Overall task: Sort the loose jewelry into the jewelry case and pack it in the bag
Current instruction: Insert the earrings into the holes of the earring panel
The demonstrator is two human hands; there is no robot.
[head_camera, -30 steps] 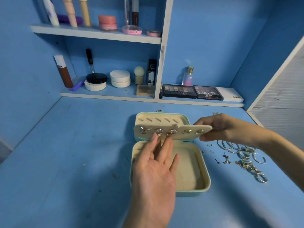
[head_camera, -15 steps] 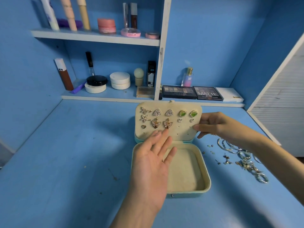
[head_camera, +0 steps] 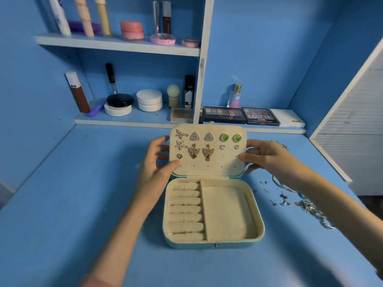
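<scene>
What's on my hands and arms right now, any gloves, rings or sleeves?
No gloves, rings or watch show on the left hand or the right hand. Both forearms are uncovered. The edge of a pink sleeve shows at the bottom of the left arm. No clear sleeve shows on the right arm.

Blue table (head_camera: 72,204) before me, with two shelves at its back: contents as found.
On the table, the jewelry case (head_camera: 213,244) stands open in front of me, base flat. Loose jewelry (head_camera: 304,205), silver hoops, studs and small gold pieces, lies scattered to my right, apart from the case. The lower shelf (head_camera: 124,121) at the table's far edge carries an upright brown tube (head_camera: 77,94), a black compact (head_camera: 119,99) on a white jar (head_camera: 118,110), two eyeshadow palettes (head_camera: 223,114) lying flat, a perfume bottle (head_camera: 235,96) behind them, and a white box (head_camera: 288,120). The upper shelf (head_camera: 116,45) holds upright tubes (head_camera: 84,17) and stacked pink jars (head_camera: 132,30).
</scene>
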